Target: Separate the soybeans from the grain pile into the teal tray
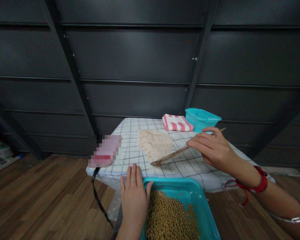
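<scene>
My right hand [213, 150] is closed around a thin wooden stick [176, 153], which slants down to the left. Its dark, rough tip meets the near edge of a pale, grainy-looking patch [157, 143] with tan dots along its left side; I cannot tell what the patch is made of. My left hand [133, 193] lies flat with fingers stretched, at the table's front edge, its thumb by the corner of a teal tray [207, 206]. Inside the tray are many round tan beans [170, 216], with the tray's bottom showing at the upper right.
A checked white cloth [130, 126] covers the table. At its back right are a folded pink-and-white striped towel [177, 122] and a teal basket [202, 120]. A blurred pink item [106, 151] lies at left, a black strap [97, 193] hanging below. Dark panels [135, 53] stand behind.
</scene>
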Action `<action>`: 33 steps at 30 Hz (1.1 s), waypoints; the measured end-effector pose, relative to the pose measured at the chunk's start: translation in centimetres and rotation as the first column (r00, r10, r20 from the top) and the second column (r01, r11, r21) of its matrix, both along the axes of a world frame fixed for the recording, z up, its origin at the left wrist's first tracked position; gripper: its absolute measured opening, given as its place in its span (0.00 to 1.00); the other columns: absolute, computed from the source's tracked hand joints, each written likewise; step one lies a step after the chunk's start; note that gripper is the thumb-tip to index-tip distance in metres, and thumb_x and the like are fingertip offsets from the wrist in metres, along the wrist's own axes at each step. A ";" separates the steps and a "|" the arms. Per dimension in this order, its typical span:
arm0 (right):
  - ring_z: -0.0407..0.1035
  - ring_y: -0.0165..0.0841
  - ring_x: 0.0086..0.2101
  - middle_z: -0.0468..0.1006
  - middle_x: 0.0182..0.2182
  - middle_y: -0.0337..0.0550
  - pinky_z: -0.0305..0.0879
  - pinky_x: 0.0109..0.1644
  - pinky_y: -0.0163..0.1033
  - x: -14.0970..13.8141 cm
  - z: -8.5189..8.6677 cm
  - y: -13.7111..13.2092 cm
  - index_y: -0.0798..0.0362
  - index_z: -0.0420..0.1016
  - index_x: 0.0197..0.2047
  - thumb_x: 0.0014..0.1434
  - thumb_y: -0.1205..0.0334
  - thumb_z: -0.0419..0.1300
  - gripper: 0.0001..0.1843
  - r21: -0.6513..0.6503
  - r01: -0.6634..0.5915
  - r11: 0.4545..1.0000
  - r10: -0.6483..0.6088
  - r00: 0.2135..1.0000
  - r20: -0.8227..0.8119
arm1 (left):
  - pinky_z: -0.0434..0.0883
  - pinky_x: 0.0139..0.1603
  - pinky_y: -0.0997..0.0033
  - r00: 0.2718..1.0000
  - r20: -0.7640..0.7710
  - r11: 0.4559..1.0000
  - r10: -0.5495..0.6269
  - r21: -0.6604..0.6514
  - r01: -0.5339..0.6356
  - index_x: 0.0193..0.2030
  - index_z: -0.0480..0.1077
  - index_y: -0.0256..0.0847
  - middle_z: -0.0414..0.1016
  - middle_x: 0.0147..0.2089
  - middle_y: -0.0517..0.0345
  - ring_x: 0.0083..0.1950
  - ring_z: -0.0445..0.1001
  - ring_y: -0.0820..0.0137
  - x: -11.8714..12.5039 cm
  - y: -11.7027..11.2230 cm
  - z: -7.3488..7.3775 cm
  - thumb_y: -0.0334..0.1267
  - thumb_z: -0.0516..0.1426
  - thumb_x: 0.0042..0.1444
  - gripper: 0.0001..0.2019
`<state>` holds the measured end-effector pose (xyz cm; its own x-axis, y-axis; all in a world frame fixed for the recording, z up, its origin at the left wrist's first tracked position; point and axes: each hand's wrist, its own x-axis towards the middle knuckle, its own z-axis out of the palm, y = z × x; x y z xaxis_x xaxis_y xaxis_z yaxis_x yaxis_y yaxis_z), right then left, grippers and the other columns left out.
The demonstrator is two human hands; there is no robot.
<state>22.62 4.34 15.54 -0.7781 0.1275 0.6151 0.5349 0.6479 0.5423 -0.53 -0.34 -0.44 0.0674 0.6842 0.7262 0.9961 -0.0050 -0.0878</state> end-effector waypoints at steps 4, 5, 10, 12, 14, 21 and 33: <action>0.67 0.30 0.31 0.76 0.29 0.41 0.56 0.44 0.44 0.3 -0.1 -0.3 0.53 0.65 0.40 0.52 0.80 0.45 0.18 -0.014 0.012 1.000 -0.012 1.000 0.016 | 0.64 0.50 0.50 1.000 -0.012 1.000 0.012 -0.013 -0.012 0.51 0.64 0.28 0.68 0.53 0.41 0.55 0.64 0.56 0.0 0.0 -0.1 0.48 0.39 0.58 0.27; 0.67 0.30 0.31 0.76 0.29 0.41 0.56 0.44 0.44 0.5 0.0 -0.5 0.53 0.65 0.40 0.52 0.80 0.45 0.18 -0.016 0.017 1.000 -0.016 1.000 0.019 | 0.64 0.50 0.49 1.000 -0.008 1.000 0.014 -0.018 -0.014 0.51 0.64 0.28 0.68 0.53 0.41 0.55 0.64 0.56 0.0 0.0 -0.1 0.48 0.39 0.58 0.27; 0.67 0.31 0.31 0.76 0.30 0.40 0.57 0.43 0.44 1.5 0.2 -1.3 0.52 0.65 0.41 0.52 0.79 0.46 0.18 -0.023 0.012 1.000 -0.012 1.000 0.021 | 0.63 0.51 0.48 1.000 0.031 1.000 0.007 -0.031 -0.006 0.52 0.64 0.29 0.67 0.54 0.40 0.56 0.64 0.55 0.1 0.0 -0.3 0.49 0.39 0.58 0.27; 0.67 0.31 0.31 0.76 0.30 0.40 0.57 0.43 0.44 1.8 0.2 -1.4 0.52 0.64 0.42 0.52 0.79 0.46 0.18 -0.019 0.009 1.000 -0.009 1.000 0.014 | 0.63 0.51 0.48 0.999 0.032 1.000 0.005 -0.026 -0.004 0.51 0.64 0.28 0.67 0.54 0.39 0.56 0.64 0.55 0.1 0.0 -0.3 0.48 0.39 0.58 0.27; 0.67 0.31 0.32 0.76 0.30 0.41 0.57 0.43 0.44 2.0 0.3 -1.5 0.53 0.64 0.42 0.51 0.80 0.46 0.18 -0.004 0.015 1.000 -0.015 1.000 0.007 | 0.63 0.51 0.48 1.000 0.028 1.000 0.007 -0.021 -0.007 0.51 0.64 0.28 0.68 0.53 0.39 0.55 0.64 0.55 0.2 0.1 -0.3 0.48 0.38 0.58 0.27; 0.67 0.31 0.30 0.75 0.28 0.41 0.57 0.41 0.43 1.7 -0.2 -1.1 0.53 0.64 0.40 0.52 0.80 0.45 0.16 0.008 0.056 0.998 -0.056 0.998 0.002 | 0.64 0.49 0.47 0.999 0.042 1.000 -0.019 -0.018 0.020 0.51 0.64 0.26 0.68 0.53 0.38 0.54 0.65 0.54 0.2 0.0 0.0 0.48 0.40 0.58 0.27; 0.67 0.31 0.31 0.75 0.29 0.41 0.57 0.42 0.44 2.4 -0.4 -1.5 0.53 0.65 0.42 0.52 0.79 0.47 0.18 -0.001 0.031 1.000 -0.031 0.999 -0.021 | 0.62 0.51 0.46 0.998 0.058 1.000 -0.010 -0.025 0.012 0.51 0.64 0.26 0.67 0.53 0.38 0.55 0.64 0.53 0.3 0.2 -0.3 0.49 0.37 0.58 0.29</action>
